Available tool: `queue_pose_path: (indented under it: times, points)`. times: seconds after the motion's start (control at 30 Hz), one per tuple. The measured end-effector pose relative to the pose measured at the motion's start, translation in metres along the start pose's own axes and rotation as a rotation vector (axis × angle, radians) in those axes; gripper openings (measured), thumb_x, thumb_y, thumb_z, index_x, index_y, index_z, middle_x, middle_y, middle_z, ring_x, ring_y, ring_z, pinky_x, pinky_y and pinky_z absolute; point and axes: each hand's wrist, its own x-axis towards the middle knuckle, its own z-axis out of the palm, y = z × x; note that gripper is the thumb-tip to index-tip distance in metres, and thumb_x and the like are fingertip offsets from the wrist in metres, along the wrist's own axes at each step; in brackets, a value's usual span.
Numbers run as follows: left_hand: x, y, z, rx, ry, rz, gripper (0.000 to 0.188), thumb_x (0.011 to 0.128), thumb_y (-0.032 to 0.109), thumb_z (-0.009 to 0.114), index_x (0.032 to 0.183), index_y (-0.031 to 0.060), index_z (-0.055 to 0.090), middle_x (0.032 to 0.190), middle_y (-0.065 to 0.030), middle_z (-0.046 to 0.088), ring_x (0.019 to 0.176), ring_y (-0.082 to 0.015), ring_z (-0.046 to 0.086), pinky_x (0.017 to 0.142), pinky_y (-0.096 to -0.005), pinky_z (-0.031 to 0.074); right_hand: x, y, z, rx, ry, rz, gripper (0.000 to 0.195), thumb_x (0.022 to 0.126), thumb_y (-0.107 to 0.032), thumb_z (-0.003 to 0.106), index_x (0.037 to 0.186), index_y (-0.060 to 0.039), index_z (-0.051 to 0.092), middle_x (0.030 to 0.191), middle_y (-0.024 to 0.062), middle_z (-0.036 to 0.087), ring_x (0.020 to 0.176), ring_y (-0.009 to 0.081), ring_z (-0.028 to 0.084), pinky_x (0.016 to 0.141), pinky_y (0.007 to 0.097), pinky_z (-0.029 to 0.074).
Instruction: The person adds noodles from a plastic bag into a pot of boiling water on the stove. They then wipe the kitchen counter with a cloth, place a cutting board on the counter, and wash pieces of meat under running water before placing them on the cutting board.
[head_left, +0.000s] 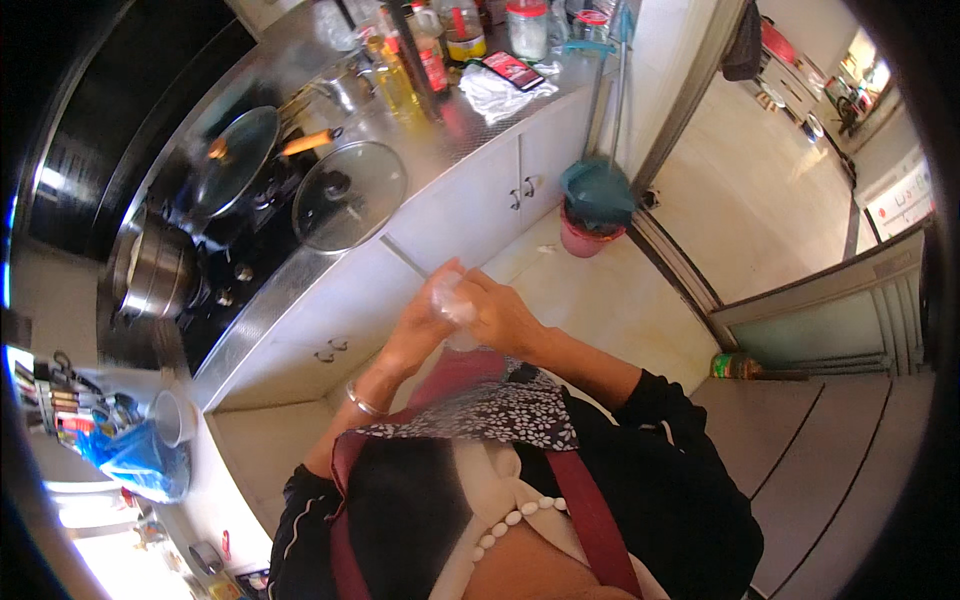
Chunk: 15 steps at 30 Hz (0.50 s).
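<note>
My left hand (420, 322) and my right hand (506, 307) meet in front of my body, above the kitchen floor. Between them is a small, clear, crumpled item (452, 300), perhaps plastic film or a bag; blur hides its exact kind. The right hand's fingers are curled against it, and the left hand lies along its other side. A patterned apron (487, 409) with dark red straps hangs just below both hands. The nearest piece of cookware is a glass lid (351, 199) on the counter edge, beyond the hands.
A steel pot (157, 274) and a lidded pan (240, 161) stand on the black stove. Bottles, jars and a phone (514, 70) on a white cloth lie along the counter (450, 142). A pink bin (589, 232) is by the doorway. A blue plastic bag (139, 454) lies at left.
</note>
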Motion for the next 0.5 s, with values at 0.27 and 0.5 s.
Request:
queue_pose_path:
  times: [0.27, 0.5]
  points:
    - [0.101, 0.007, 0.04, -0.128, -0.143, -0.091, 0.058, 0.073, 0.01, 0.059, 0.124, 0.0037, 0.034, 0.113, -0.0091, 0.049, 0.103, -0.0193, 0.048, 0.085, -0.0297, 0.042, 0.006, 0.057, -0.085, -0.06, 0.185, 0.183, 0.039, 0.071, -0.025, 0.06, 0.103, -0.0057, 0.052, 0.096, 0.0138, 0.054, 0.095, 0.0298, 0.049, 0.083, 0.0378, 0.038]
    - [0.214, 0.008, 0.068, -0.248, -0.415, -0.077, 0.034, 0.078, 0.013, 0.054, 0.109, 0.0031, 0.045, 0.103, -0.0093, 0.054, 0.09, -0.0199, 0.055, 0.077, -0.0319, 0.047, -0.011, 0.016, -0.177, -0.272, 0.67, 0.457, 0.061, 0.066, -0.015, 0.068, 0.119, -0.0064, 0.04, 0.111, 0.0142, 0.045, 0.102, 0.0273, 0.046, 0.086, 0.0383, 0.038]
